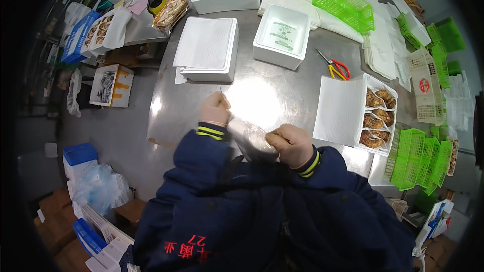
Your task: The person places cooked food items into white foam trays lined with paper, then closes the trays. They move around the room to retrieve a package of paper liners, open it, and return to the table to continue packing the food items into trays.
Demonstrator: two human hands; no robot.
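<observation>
Between my hands, close to my jacket, is a clear plastic bag or wrap point(251, 136), partly blurred, whose contents I cannot make out. My right hand point(293, 143), in a pale glove, pinches its right side. My left hand point(215, 107), also gloved, has its fingers curled at the upper left end of the plastic; whether it grips it is unclear. Right of them, a white foam box point(392, 121) holds several brown mushrooms in paper-lined compartments, with a white liner sheet point(336, 111) spread at its left. Scissors point(334, 66) with red and yellow handles lie behind it.
An open foam box point(259, 47) and a sheet-topped foam box point(230, 60) stand at the steel table's back. White liners point(336, 26) and a green plastic basket point(342, 3) are at back right. Green baskets point(406, 158) stand at the right edge; a mushroom package point(172, 13) lies at back left.
</observation>
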